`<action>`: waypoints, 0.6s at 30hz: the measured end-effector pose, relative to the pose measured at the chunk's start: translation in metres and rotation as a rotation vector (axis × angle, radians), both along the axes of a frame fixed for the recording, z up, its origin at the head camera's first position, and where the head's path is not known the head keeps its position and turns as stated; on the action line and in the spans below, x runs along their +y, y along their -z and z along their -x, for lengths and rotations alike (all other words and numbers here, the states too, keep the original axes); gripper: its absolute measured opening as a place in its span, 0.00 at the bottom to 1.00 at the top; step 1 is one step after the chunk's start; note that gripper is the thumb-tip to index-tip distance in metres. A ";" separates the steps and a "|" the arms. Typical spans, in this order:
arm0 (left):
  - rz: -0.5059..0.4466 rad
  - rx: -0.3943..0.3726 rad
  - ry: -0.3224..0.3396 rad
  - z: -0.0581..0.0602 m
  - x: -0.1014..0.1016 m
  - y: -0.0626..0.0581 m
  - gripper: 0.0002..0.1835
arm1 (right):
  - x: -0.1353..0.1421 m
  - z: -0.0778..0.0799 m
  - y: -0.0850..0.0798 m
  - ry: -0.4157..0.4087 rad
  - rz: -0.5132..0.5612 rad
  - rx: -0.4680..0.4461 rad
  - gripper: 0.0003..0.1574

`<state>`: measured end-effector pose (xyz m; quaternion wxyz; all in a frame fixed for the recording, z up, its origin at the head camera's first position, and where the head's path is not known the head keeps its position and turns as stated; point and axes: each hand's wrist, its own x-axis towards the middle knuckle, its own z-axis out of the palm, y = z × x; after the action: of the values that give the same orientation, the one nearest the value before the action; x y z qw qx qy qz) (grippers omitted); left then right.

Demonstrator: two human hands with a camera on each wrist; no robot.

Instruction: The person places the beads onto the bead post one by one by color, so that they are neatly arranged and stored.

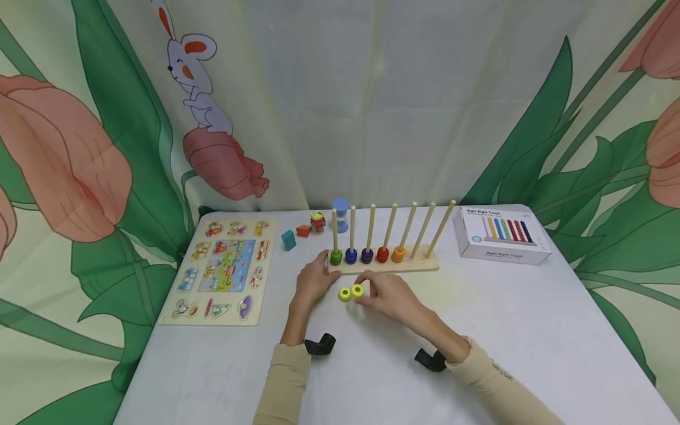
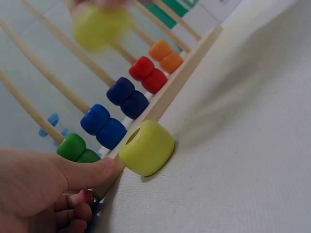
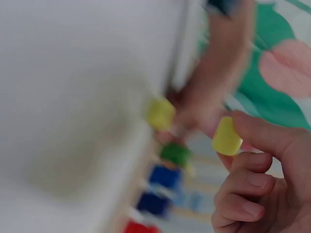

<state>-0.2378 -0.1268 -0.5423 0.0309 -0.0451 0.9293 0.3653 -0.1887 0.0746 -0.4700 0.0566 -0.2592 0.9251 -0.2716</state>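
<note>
A wooden peg rack has several upright rods in a row. Green, blue, dark blue, red and orange beads sit low on separate rods, stacked in pairs in the left wrist view. My left hand grips the rack's left end, its thumb against the front of the base. Between thumb and index finger, my right hand pinches a yellow bead above the table. Another yellow bead lies on the cloth in front of the rack.
A picture puzzle board lies at left. Behind the rack stand a blue sand timer and a small figure, beside a teal block and an orange-red block. A white box sits at right.
</note>
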 end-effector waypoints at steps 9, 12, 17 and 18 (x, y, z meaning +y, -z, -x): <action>-0.034 -0.013 -0.005 -0.001 -0.001 0.000 0.38 | 0.056 0.030 -0.096 0.238 0.164 0.252 0.25; -0.031 -0.015 -0.003 -0.001 -0.001 0.000 0.38 | 0.074 0.038 -0.111 0.316 0.185 0.331 0.26; -0.029 -0.015 -0.008 -0.001 0.000 0.000 0.37 | 0.089 0.049 -0.120 0.425 0.163 0.392 0.27; -0.029 -0.013 -0.007 -0.001 0.000 -0.001 0.38 | 0.090 0.051 -0.120 0.434 0.152 0.388 0.27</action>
<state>-0.2368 -0.1263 -0.5415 0.0363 -0.0503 0.9235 0.3786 -0.2400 0.1645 -0.3499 -0.2004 -0.1059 0.9294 -0.2913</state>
